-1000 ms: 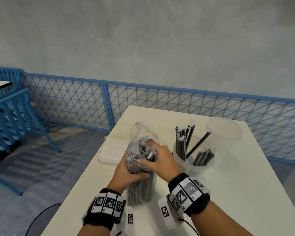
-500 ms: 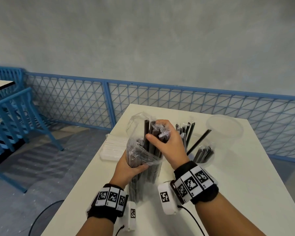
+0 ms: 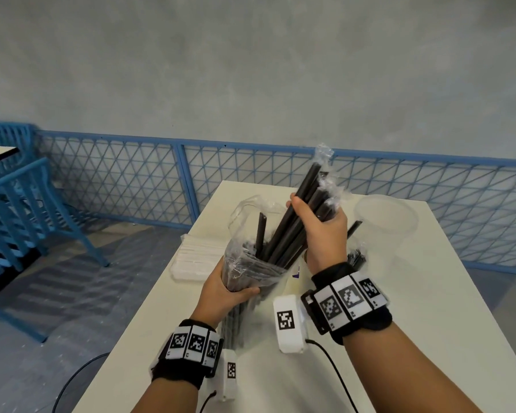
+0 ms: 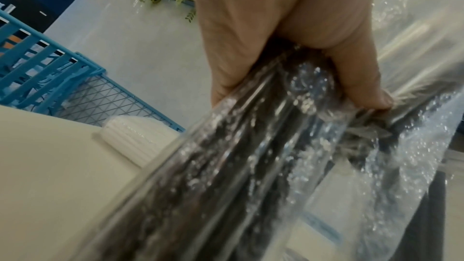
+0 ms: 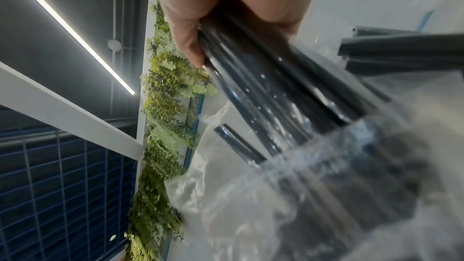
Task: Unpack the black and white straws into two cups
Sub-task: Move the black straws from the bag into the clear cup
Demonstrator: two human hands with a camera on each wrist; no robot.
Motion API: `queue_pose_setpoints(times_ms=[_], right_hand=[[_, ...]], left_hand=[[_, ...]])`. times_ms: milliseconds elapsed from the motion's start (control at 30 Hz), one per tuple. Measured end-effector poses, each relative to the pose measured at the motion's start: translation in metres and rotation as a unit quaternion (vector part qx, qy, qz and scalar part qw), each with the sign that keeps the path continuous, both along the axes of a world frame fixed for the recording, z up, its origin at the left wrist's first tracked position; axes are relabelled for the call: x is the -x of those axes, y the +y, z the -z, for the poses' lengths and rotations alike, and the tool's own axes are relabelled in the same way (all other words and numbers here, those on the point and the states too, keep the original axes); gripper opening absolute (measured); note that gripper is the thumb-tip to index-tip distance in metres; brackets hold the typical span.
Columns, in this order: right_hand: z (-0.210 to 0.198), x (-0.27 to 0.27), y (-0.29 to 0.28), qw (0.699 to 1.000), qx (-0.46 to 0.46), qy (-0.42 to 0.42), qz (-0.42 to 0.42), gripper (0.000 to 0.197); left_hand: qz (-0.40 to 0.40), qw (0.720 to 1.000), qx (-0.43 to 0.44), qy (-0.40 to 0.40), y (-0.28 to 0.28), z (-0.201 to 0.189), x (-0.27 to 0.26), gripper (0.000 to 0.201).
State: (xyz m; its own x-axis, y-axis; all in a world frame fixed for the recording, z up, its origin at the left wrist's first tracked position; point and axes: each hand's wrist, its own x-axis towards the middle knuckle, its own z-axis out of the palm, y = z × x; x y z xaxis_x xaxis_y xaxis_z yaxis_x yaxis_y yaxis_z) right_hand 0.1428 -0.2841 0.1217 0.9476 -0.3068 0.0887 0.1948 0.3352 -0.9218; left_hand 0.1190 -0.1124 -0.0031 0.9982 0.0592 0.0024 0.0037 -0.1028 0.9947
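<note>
Black straws [image 3: 292,231], a bundle of them in thin clear wrappers, stick up at a slant out of the mouth of the clear plastic bag [image 3: 252,263], their upper ends leaning away over the bench [image 3: 429,323]. The right hand [image 3: 325,234] grips this bundle, fingers and thumb curled round it above the bag's mouth. The left hand [image 3: 224,293] clutches the bag lower down, fingers wrapped round the plastic and the straws still inside; the bag stands upright on the bench. Just beyond the bag, mostly hidden behind the right hand, a clear cup [image 3: 355,257] holds more black straws. Farther from the bag on that side stands an empty clear cup [image 3: 385,216]. On the bag's other side a pack of white straws [image 3: 197,257] lies flat on the bench. Behind the bench runs a blue mesh railing [image 3: 116,180].
</note>
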Motion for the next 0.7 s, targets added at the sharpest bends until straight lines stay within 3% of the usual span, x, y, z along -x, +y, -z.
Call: queue_pose_setpoints(times_ms=[133,333,467,567,700], right_hand=[[-0.009,0.001,-0.013,0.998,-0.056,0.01,0.027,0.021],[-0.03,-0.005,-0.036,0.991,-0.118,-0.007,0.055,0.046],[-0.034,-0.004,-0.05,0.983,-0.169,-0.017,0.069,0.033],[-0.036,0.0,-0.058,0.978,-0.186,-0.028,0.094,0.038],[-0.048,0.005,-0.078,0.97,-0.182,-0.073,0.144,0.037]], left_hand=[[0.009,1.0,-0.012,0.011,0.002,-0.002,0.001,0.075],[-0.027,1.0,-0.006,0.008,0.009,-0.002,0.003,0.069],[-0.062,0.998,-0.011,0.01,0.008,-0.002,0.0,0.06],[-0.077,0.997,-0.012,0.009,0.006,0.001,-0.005,0.064],[-0.124,0.992,0.014,0.006,0.008,0.004,-0.012,0.054]])
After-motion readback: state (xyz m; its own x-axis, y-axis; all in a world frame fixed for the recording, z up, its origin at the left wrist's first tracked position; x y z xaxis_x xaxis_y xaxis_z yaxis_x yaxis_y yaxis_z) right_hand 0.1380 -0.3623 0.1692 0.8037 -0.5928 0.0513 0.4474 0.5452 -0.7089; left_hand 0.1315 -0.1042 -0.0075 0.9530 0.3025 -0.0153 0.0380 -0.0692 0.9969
